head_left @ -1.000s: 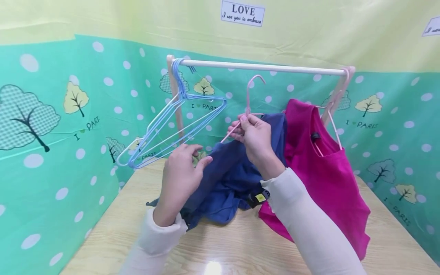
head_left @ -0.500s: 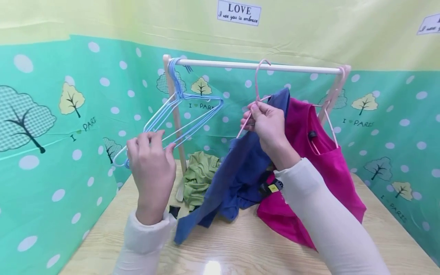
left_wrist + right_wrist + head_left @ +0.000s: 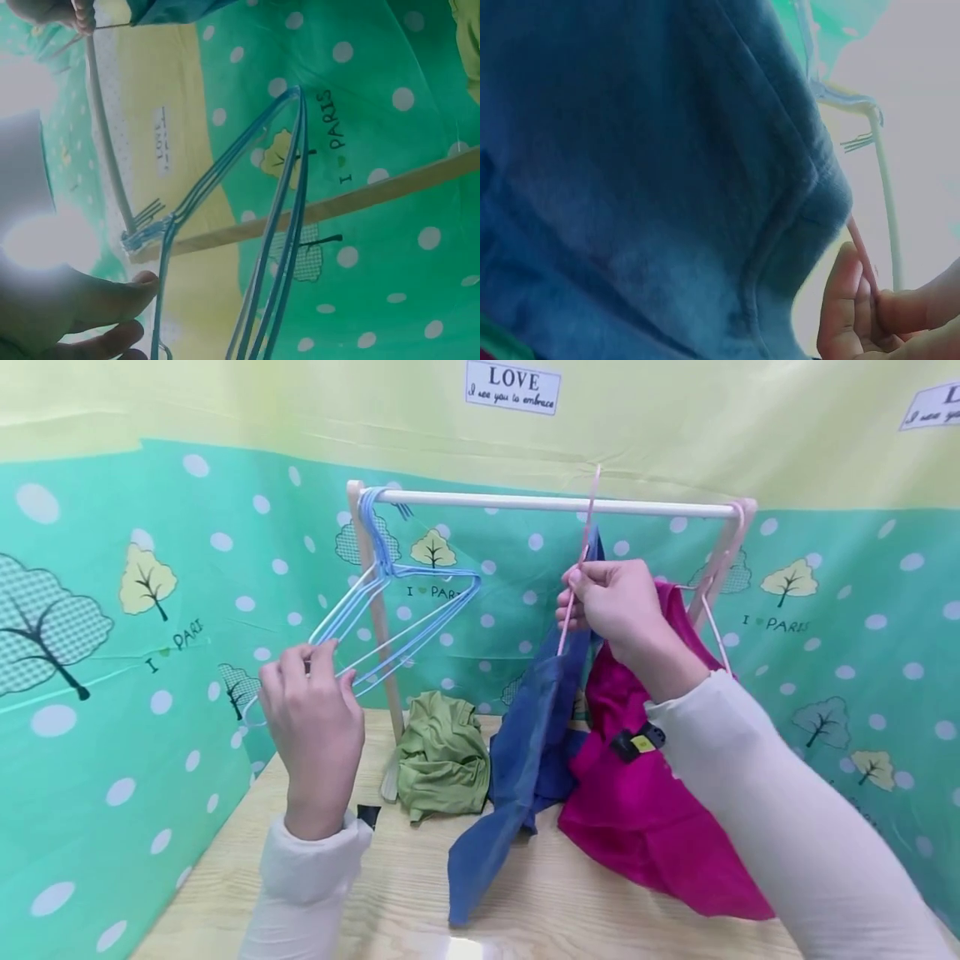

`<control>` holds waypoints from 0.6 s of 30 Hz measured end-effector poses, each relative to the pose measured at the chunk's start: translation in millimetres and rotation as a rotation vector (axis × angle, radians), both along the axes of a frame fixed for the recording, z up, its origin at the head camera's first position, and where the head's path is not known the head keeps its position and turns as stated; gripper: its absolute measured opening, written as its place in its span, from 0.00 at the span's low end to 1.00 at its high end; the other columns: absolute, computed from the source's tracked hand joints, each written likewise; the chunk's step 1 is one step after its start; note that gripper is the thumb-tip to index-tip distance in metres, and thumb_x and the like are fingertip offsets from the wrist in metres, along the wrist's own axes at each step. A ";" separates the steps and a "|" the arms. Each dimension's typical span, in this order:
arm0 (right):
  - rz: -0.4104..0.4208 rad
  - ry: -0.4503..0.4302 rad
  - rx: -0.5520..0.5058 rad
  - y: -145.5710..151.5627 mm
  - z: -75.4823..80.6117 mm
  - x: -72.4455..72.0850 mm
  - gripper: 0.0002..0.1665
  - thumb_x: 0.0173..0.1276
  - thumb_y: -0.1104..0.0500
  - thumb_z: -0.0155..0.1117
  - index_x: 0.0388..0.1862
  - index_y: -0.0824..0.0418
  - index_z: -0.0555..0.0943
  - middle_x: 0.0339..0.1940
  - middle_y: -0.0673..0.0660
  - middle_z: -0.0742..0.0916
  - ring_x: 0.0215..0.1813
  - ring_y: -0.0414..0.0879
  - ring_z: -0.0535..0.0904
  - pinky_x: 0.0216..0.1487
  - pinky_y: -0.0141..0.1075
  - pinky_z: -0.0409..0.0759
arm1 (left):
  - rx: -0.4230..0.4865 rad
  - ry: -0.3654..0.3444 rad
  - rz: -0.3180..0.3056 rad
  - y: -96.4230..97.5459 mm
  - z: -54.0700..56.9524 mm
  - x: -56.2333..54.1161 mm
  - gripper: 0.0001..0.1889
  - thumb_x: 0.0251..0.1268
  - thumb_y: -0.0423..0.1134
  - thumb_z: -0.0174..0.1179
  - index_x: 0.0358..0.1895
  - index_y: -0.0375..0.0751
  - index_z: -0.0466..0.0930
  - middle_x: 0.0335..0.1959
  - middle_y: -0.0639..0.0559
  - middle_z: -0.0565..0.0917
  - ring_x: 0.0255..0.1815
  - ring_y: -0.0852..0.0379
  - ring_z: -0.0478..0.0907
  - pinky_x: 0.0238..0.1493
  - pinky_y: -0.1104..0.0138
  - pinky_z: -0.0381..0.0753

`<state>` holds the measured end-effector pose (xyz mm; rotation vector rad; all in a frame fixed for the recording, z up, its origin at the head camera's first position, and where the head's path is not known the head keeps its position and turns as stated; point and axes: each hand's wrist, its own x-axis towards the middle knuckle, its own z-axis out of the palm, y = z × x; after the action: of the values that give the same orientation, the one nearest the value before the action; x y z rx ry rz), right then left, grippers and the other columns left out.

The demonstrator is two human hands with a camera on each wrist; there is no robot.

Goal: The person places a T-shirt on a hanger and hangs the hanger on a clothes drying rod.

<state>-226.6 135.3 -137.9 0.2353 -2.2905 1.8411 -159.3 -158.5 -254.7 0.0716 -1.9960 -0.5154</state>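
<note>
My right hand (image 3: 618, 606) pinches a pink hanger (image 3: 589, 522) just below its hook. The hook rises at the rack's white bar (image 3: 525, 502) and is seen edge-on. From this hanger hangs a blue garment (image 3: 525, 735), its lower end close over the table; it fills much of the right wrist view. My left hand (image 3: 311, 739) is raised beside several blue and white hangers (image 3: 382, 539) at the bar's left end. In the left wrist view its thumb (image 3: 131, 296) stands apart from the fingers, near a hanger wire, with nothing between them.
A magenta sleeveless top (image 3: 645, 835) hangs on another pink hanger at the rack's right end, partly behind my right arm. A crumpled green garment (image 3: 442, 760) lies on the wooden table (image 3: 405, 902) by the left post. Patterned cloth (image 3: 187, 693) surrounds the table.
My right hand has lifted the pink hanger with the blue garment up and right and turned it edge-on. My left hand has moved left, away from the garment. The green garment is uncovered.
</note>
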 end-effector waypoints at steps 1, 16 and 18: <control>-0.005 -0.006 0.037 2.7 3.2 1.2 0.18 0.80 0.59 0.55 0.58 0.71 0.81 0.35 0.60 0.85 0.35 0.48 0.88 0.41 0.36 0.88 | 0.003 -0.004 0.003 -0.6 -0.2 -0.5 0.19 0.64 0.24 0.67 0.58 0.29 0.81 0.52 0.30 0.79 0.49 0.30 0.69 0.53 0.45 0.70; -0.080 -0.004 0.463 59.3 28.2 2.3 0.20 0.80 0.59 0.56 0.59 0.73 0.81 0.32 0.63 0.87 0.28 0.47 0.87 0.33 0.40 0.88 | 0.017 -0.016 0.023 -6.7 -3.9 -6.8 0.14 0.67 0.24 0.63 0.55 0.28 0.83 0.50 0.31 0.81 0.47 0.30 0.71 0.51 0.44 0.71; -0.092 0.024 0.559 66.1 29.1 -0.4 0.20 0.80 0.59 0.56 0.58 0.73 0.82 0.31 0.63 0.87 0.26 0.47 0.87 0.31 0.39 0.88 | 0.018 -0.017 0.028 -7.7 -4.3 -7.1 0.13 0.67 0.24 0.63 0.54 0.29 0.83 0.50 0.31 0.81 0.47 0.30 0.71 0.52 0.44 0.71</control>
<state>-227.0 201.4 -108.9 0.2213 -2.6954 1.1125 -166.4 -166.2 -258.9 0.1149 -2.0041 -0.5168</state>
